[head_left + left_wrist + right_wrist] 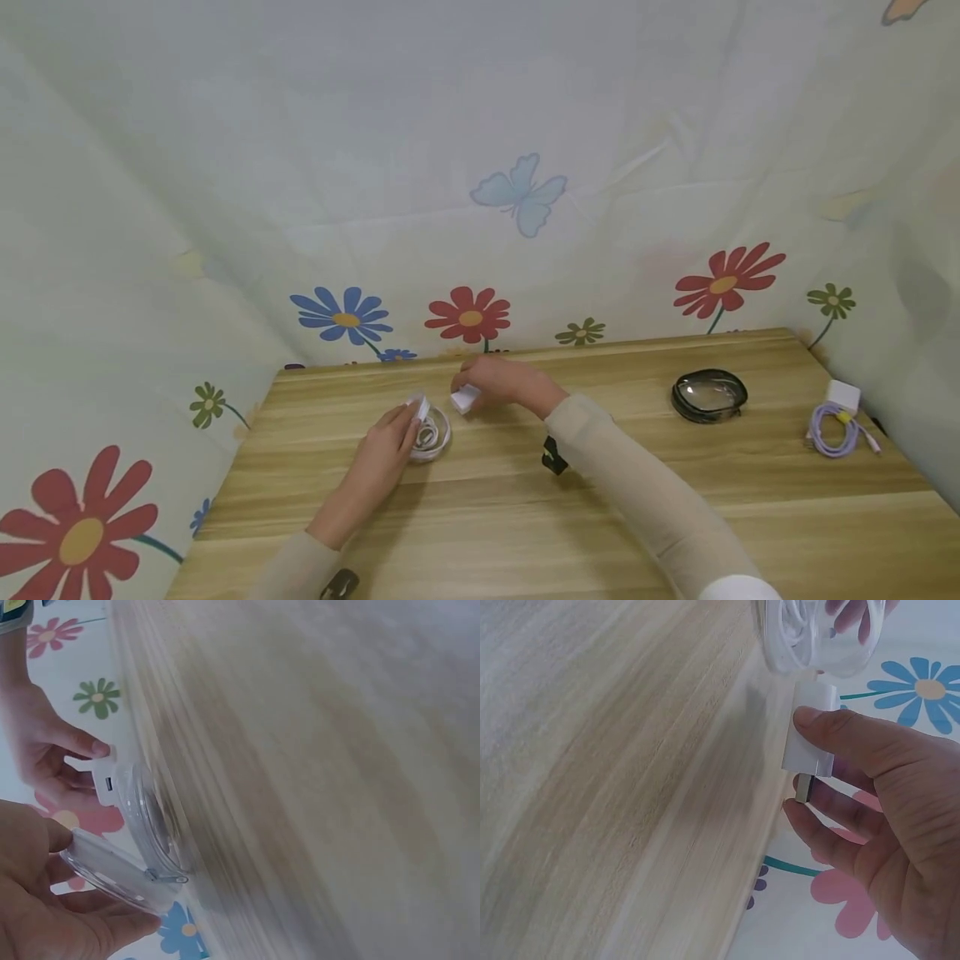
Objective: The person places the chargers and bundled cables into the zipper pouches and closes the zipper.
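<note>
A clear round zip case sits on the left part of the wooden table, its lid lifted. My left hand grips the clear lid between thumb and fingers, and the zip pull hangs at the lid's edge in the left wrist view. Inside the case lies a coiled white cable. Just right of the case, my right hand pinches a white charger plug. A metal prong sticks out of its end, and a USB port shows on its face in the left wrist view.
Farther right on the table stands a black-rimmed case with a clear top. Near the right edge lie a coiled purple cable and another white charger plug. A flower-printed cloth hangs behind the table.
</note>
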`<state>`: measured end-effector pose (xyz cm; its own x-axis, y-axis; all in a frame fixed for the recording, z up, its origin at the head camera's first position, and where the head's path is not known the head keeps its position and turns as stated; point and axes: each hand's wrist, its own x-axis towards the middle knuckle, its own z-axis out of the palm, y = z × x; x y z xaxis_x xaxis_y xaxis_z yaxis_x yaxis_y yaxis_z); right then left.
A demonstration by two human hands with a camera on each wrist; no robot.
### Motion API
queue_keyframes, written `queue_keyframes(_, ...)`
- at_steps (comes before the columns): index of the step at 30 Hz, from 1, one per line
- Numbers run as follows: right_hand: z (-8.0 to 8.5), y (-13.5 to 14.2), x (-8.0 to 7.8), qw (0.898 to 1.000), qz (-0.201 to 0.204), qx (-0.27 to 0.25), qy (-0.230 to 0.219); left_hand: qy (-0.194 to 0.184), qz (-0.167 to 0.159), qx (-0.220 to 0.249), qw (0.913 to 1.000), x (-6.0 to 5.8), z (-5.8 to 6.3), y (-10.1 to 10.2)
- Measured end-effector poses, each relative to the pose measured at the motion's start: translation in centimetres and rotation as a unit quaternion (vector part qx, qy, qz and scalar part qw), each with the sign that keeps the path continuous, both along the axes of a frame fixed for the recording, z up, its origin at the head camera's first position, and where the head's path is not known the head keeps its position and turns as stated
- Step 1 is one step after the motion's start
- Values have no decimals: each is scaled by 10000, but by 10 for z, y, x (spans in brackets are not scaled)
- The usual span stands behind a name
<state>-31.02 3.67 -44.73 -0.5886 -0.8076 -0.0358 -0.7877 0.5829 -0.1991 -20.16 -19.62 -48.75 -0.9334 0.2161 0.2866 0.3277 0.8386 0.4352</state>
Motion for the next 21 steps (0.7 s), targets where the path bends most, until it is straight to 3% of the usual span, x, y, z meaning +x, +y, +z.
queue_keyframes(8, 1, -5, 5, 9997, -10, -207, -153, -165, 150, 148, 9996, -2, 0, 4)
queue_keyframes(21, 5, -28, 13, 9987, 362, -240, -263, -349, 243, 237, 9988, 2, 4, 7)
